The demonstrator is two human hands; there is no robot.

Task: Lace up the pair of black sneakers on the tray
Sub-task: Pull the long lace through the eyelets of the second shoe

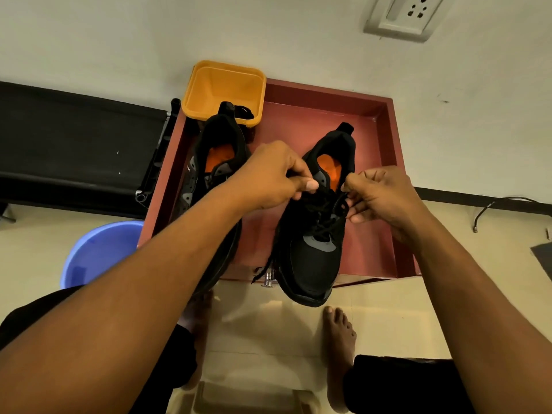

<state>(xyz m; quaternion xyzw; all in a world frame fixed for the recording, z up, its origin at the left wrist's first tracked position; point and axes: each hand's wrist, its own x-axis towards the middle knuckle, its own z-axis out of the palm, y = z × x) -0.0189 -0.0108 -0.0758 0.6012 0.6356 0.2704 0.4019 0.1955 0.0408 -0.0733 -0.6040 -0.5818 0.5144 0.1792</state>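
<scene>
On the red tray [385, 115], two black shoes stand side by side: the left shoe [221, 138] and the right shoe [313, 258]. Left hand [268, 177] and right hand [379, 192] each pinch the lace [325, 201] near the right shoe's top eyelets.

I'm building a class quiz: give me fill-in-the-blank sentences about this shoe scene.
The left hand and right hand pinch a black ___ on the right sneaker.
The insole of the left sneaker is ___.
The yellow bin sits at the far ___ corner of the tray.
The tub on the floor is ___.
Missing: lace; orange; left; blue.
</scene>
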